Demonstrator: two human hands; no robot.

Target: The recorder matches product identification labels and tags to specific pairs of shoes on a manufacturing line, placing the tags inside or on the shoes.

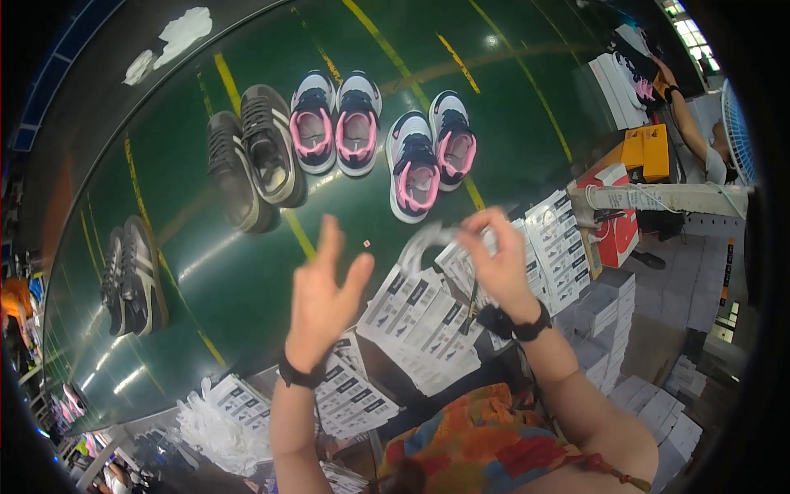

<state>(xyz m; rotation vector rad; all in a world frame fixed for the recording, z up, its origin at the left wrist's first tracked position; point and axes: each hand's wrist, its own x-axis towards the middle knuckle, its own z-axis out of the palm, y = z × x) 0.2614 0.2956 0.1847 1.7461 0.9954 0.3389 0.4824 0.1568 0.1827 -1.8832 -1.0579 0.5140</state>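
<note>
My left hand (321,305) is over the green belt's near side, fingers stretched and thumb apart, holding nothing I can see. A tiny pale square with a red mark (367,244) shows just beyond its thumb tip; whether it touches the belt is unclear. Pinched in my right hand (500,262) is a curled, translucent plastic strip (420,247), blurred and looping leftward above printed label sheets (420,321). Beyond my hands stand two pairs of white, navy and pink sneakers (356,123), (415,169). Grey sneakers with pale stripes (267,148) sit to their left.
Another dark striped pair (136,276) stands at the far left on the green belt (222,284). White plastic bags (218,428) lie near its front edge. Stacked boxes (605,317) and a metal post (658,199) are at right, with another person's arm (687,123) beyond.
</note>
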